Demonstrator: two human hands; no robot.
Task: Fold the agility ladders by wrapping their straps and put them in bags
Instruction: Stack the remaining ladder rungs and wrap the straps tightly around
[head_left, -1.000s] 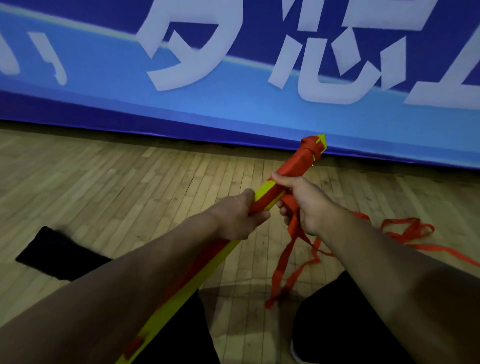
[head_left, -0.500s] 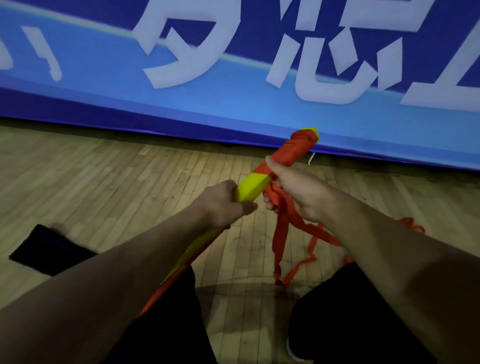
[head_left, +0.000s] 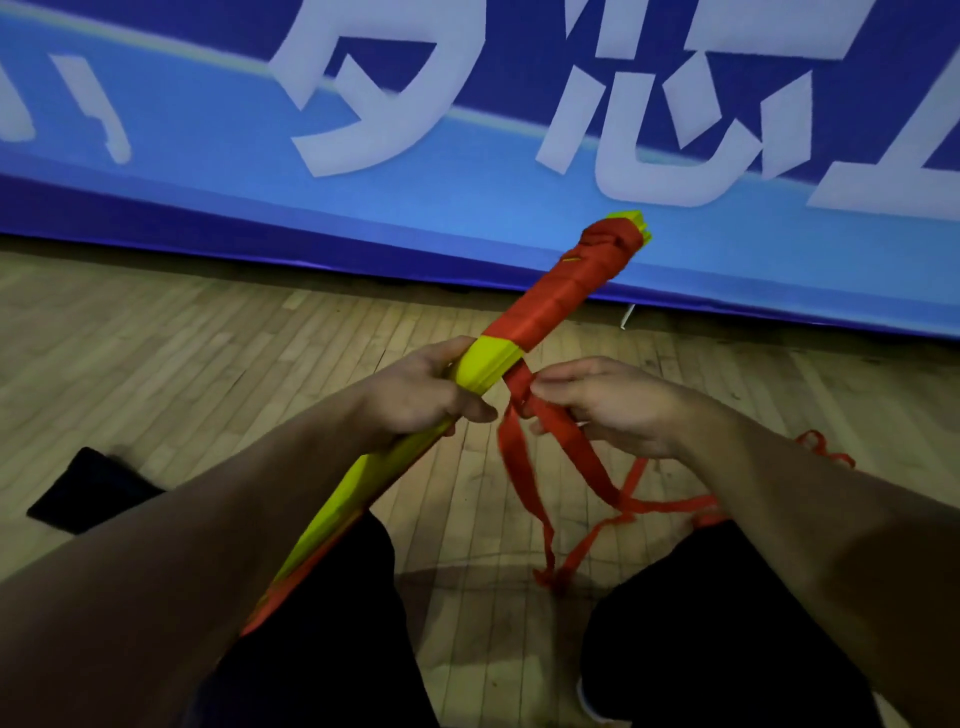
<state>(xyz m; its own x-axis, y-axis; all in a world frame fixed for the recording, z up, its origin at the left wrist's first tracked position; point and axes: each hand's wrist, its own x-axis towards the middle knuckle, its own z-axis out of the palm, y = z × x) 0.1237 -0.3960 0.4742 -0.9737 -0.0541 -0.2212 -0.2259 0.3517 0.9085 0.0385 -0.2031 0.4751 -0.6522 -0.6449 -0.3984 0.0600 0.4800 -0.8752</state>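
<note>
A bundle of yellow ladder rungs (head_left: 485, 361) points up and away from me, its far half wound tightly in red strap (head_left: 566, 291). My left hand (head_left: 421, 392) grips the bundle just below the wrapped part. To its right, my right hand (head_left: 608, 402) pinches the loose red strap (head_left: 571, 447) where it leaves the wrap. The rest of the strap hangs down in loops and trails over the floor toward my right leg.
I am over a wooden floor (head_left: 208, 364) with my dark-clothed legs (head_left: 332, 623) on either side. A black bag (head_left: 88, 491) lies flat at the left. A blue banner (head_left: 467, 156) with white characters runs along the back.
My right hand has come off the bundle and dropped to its right side, now pinching the strap below the wrap. The bundle has tilted and the loose strap has swung.
</note>
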